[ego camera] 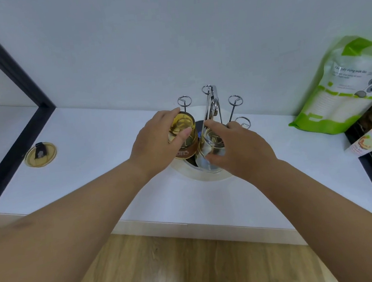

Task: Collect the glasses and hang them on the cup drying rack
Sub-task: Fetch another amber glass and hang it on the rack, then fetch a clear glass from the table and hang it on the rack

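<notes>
Both hands held glasses over the rack point(211, 106).
My left hand point(155, 144) gripped the amber glass point(182, 129) upside down; my right hand point(241, 151) gripped the clear glass point(211, 152).

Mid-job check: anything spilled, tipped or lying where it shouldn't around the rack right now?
No spill or breakage shows. One stray: a round amber lid lies flat on the counter far left of the rack, apart from the cups. The left hand holds the amber cup upside down at the rack, the right hand the clear glass.
</notes>
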`<act>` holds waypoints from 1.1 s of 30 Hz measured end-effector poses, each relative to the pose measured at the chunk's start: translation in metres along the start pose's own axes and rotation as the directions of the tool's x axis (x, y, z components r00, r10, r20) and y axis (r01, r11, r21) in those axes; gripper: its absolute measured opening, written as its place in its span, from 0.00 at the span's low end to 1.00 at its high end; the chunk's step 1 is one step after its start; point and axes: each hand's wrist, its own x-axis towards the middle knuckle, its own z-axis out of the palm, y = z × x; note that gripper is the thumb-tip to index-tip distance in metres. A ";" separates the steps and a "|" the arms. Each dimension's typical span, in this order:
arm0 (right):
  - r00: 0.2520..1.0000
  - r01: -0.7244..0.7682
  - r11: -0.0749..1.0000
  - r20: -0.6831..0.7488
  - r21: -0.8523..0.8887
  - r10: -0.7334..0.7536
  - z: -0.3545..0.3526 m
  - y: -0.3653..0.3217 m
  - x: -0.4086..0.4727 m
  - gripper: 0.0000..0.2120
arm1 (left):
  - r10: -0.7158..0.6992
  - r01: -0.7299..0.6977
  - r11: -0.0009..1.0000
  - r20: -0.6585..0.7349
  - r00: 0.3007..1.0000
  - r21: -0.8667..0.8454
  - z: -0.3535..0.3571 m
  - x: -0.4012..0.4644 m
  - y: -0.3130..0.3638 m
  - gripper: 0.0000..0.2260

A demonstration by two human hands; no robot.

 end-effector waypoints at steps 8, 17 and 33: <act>1.000 -0.004 1.000 -0.019 0.021 0.004 0.002 -0.003 0.000 0.40 | -0.027 0.027 0.999 0.009 1.000 -0.038 0.000 0.000 0.000 0.27; 1.000 -0.003 1.000 -0.010 0.023 0.004 0.001 -0.004 -0.002 0.43 | -0.056 0.057 0.994 0.016 0.998 -0.090 0.003 -0.001 -0.001 0.28; 0.994 0.021 0.998 -0.111 0.059 -0.014 -0.107 -0.027 -0.022 0.44 | -0.001 -0.003 0.997 -0.053 0.999 -0.075 -0.079 -0.005 0.068 0.22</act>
